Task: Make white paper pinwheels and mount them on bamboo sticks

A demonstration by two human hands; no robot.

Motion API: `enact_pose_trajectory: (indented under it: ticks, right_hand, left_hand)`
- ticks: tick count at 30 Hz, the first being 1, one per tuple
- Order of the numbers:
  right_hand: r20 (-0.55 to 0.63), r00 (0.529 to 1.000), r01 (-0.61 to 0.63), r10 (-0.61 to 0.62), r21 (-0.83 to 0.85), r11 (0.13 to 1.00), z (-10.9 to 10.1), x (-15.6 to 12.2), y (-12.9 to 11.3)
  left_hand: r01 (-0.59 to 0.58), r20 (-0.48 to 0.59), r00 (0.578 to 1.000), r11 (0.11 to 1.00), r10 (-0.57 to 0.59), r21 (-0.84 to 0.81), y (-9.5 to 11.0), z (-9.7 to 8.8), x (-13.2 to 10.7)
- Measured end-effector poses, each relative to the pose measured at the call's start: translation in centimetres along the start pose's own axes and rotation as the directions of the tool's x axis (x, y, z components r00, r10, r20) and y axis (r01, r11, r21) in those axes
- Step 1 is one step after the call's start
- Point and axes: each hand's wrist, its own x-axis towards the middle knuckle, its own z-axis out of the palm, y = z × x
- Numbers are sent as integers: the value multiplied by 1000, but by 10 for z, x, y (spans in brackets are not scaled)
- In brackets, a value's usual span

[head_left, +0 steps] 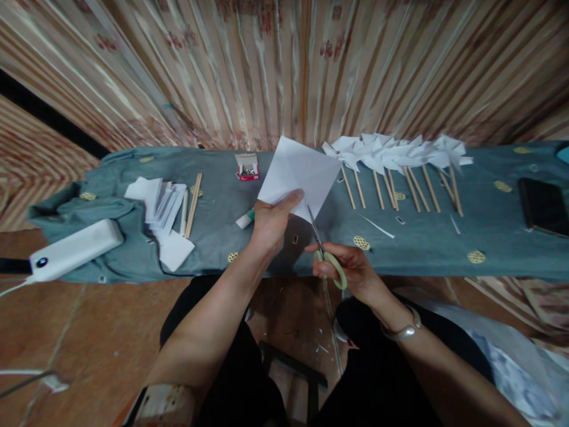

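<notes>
My left hand (274,220) grips a square sheet of white paper (297,169), thumb on top and the other fingers hidden beneath. Fold lines show faintly across the sheet. In my right hand (349,265) is a pair of scissors (329,261) with pale green handles. Its blades meet the paper's near corner, close to my left thumb. Just left of my left hand lies a glue stick (246,218), partly hidden by the hand. Behind it stands an opened small red box (248,168) with shiny metal bits inside.
Paper pinwheels (395,153) on wooden sticks (413,188) lie in a row at the back right. Cut paper pieces (162,207) and loose sticks (194,204) are on the left, near a white power bank (75,250). A dark phone (543,206) rests far right on the green cloth (435,249).
</notes>
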Motion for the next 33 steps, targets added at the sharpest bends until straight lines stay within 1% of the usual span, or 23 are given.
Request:
enact_pose_trajectory:
  ticks: [6, 15, 18, 21, 25, 33]
  right_hand:
    - [7, 1000, 8, -8, -14, 1000, 0, 0, 0]
    - [-31, 999, -28, 30, 46, 999, 2, 0, 0]
    - [-38, 999, -34, 36, 55, 998, 2, 0, -1]
    - [-45, 998, -35, 37, 41, 999, 1, 0, -1]
    - [-45, 999, -30, 30, 20, 999, 1, 0, -2]
    - [-41, 999, -10, 10, -8, 1000, 1, -1, -1]
  left_hand:
    - [-14, 3, 1000, 1000, 14, -9, -2, -1, 1]
    - [6, 6, 1000, 1000, -6, -17, 0, -1, -1]
    - [22, -10, 1000, 1000, -22, 0, 1, -1, -1]
    - [27, -20, 999, 1000, -27, -2, 1, 0, -1]
    - [16, 1, 1000, 1000, -16, -21, 1, 0, -2]
    - [15, 3, 1000, 1000, -15, -7, 0, 0, -3]
